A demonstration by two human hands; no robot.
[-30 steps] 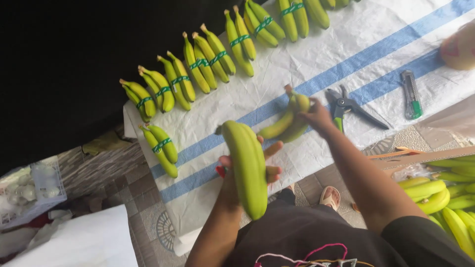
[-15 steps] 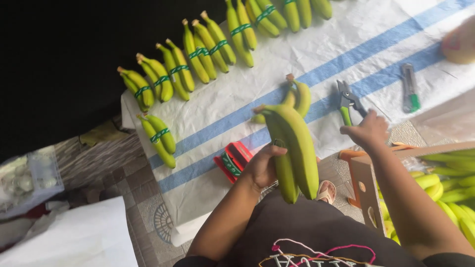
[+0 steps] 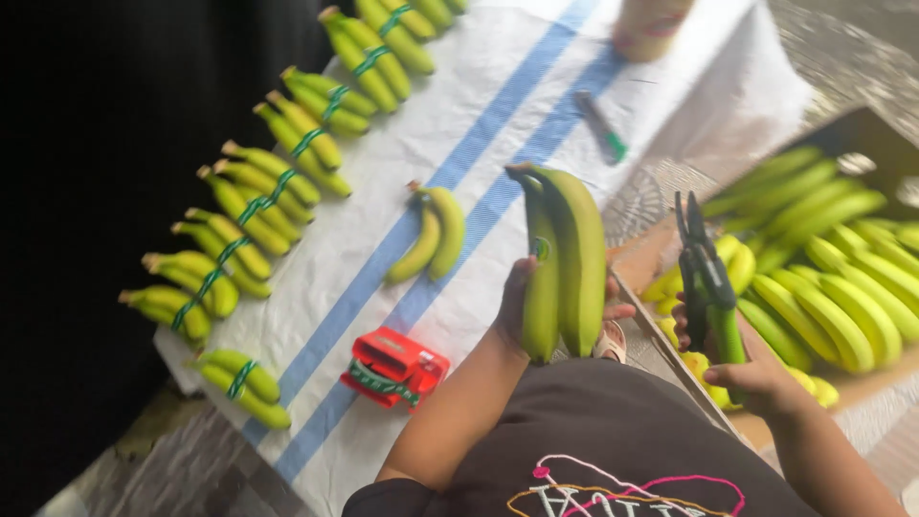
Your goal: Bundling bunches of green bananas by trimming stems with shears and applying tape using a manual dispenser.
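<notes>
At the centre of the frame the left hand [image 3: 525, 311] grips a pair of green bananas [image 3: 565, 258], stems pointing up. At right of centre the right hand [image 3: 751, 369] is closed around green-handled pruning shears [image 3: 706, 282] (blades upward), over a cardboard box of loose bananas [image 3: 842, 258]. On the blue-striped white cloth [image 3: 479, 124] lie an unbanded banana pair [image 3: 431, 239], a red tape dispenser [image 3: 392, 369] at lower centre, a utility knife [image 3: 601, 126] and banded pairs [image 3: 258, 191] along the left.
</notes>
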